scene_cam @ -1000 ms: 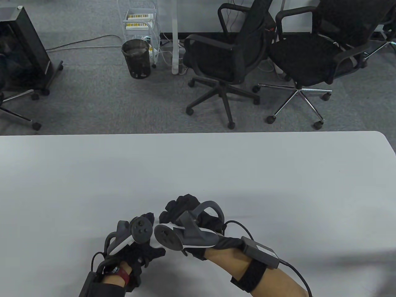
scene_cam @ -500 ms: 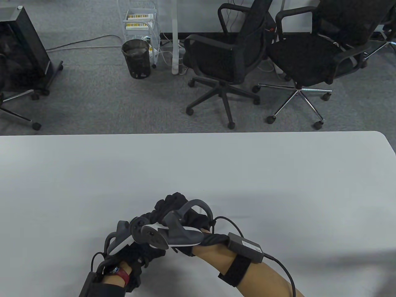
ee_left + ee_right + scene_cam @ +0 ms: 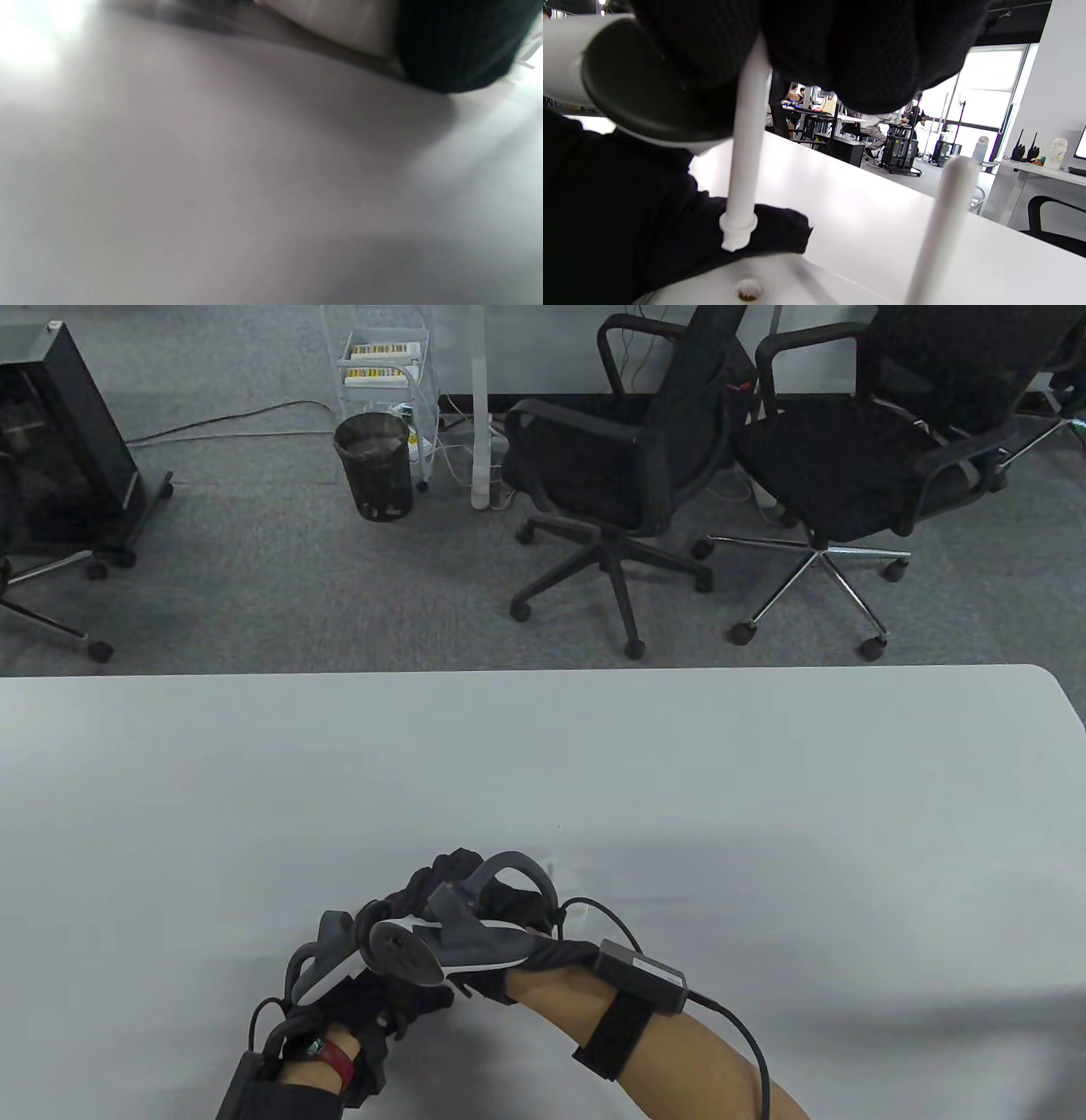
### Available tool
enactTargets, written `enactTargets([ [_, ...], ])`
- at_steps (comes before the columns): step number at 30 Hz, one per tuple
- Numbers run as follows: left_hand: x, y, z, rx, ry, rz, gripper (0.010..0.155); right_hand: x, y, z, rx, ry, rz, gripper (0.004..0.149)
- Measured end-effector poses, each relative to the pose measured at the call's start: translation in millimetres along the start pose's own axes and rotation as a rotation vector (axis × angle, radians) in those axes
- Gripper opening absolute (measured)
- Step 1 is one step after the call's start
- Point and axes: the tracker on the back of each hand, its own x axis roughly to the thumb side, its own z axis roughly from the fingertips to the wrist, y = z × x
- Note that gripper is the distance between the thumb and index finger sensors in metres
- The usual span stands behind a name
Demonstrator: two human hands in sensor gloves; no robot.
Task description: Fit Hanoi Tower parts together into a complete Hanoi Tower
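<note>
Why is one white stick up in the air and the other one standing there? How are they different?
The held peg is gripped by the right hand, its collared tip hanging just above the base's hole. The other peg stands on its own at the right, untouched, though its foot is out of view. Both are plain white rods, nearly upright.

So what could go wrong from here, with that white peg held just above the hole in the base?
1. The white peg hangs tilted, its collared tip off to the side of the hole; pressed down now, it may jam or miss.
2. The right hand grips it only at the top, so it could pivot.
3. The second peg stands close by and could be knocked.
</note>
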Motion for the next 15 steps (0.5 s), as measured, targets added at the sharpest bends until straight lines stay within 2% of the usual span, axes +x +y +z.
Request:
enactTargets([
  [15, -7, 1, 3, -0.035, -0.027, 0.081, 0.118, -10, 28, -22, 0.06, 0.069, -0.086, 0.043],
])
